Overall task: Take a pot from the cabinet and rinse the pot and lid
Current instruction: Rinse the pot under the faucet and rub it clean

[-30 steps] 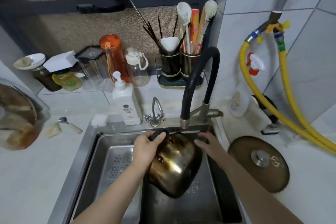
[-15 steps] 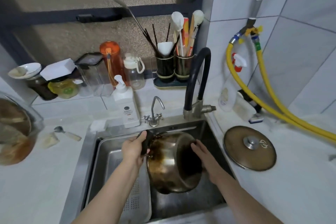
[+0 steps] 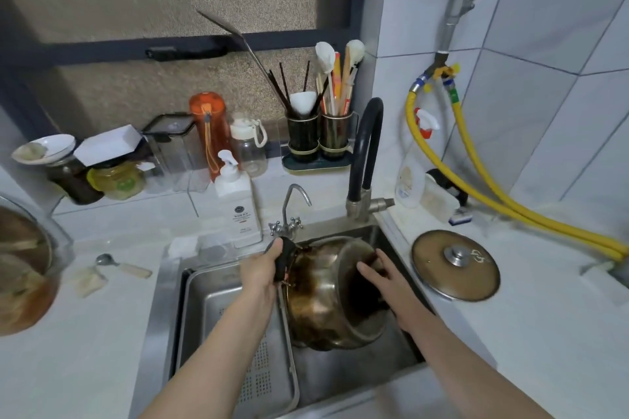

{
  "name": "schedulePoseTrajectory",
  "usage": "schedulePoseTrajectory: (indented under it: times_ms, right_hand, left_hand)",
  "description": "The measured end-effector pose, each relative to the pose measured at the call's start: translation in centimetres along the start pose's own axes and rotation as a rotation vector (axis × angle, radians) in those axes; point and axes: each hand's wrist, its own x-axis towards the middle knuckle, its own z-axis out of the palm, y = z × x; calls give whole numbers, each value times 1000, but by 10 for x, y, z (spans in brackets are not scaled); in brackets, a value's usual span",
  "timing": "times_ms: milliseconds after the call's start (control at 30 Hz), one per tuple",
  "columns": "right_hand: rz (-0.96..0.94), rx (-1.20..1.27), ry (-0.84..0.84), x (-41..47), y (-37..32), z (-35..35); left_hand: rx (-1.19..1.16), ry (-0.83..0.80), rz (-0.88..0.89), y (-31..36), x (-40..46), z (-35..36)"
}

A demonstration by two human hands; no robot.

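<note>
A browned steel pot (image 3: 323,296) hangs tilted on its side over the sink (image 3: 170,286), its mouth turned to the right. My left hand (image 3: 262,269) grips the pot's black handle at the upper left. My right hand (image 3: 388,279) rests with spread fingers at the pot's rim, fingertips reaching into the dark opening. The pot's lid (image 3: 456,265), brownish with a metal knob, lies flat on the counter to the right of the sink. No water stream shows from the black faucet (image 3: 366,153).
A perforated drain tray (image 3: 238,343) fills the sink's left half. Behind stand a white soap pump bottle (image 3: 238,211), a small tap (image 3: 292,211), utensil holders (image 3: 320,136) and jars. Yellow hoses (image 3: 510,204) cross the right counter. A large glass bowl (image 3: 23,269) sits at left.
The pot has tipped so its mouth faces right, and my right hand has moved from the far side to the rim, fingers in the opening. The view shifted right and up.
</note>
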Motion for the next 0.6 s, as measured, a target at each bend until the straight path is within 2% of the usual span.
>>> schedulePoseTrajectory:
  times_ms: [167,333,533,600]
  right_hand:
    - [5,37,46,-8,8,5]
    - [-5,12,81,-15,8,7]
    - [-3,36,91,-27,17,0]
    - [0,75,74,-30,23,-5]
  left_hand:
    - [38,-26,20,1,-2,-7]
    - [22,-66,-53,4,-5,-9]
    - [88,-248,-169,7,-11,-7]
    - [74,-327,-135,5,-10,-4]
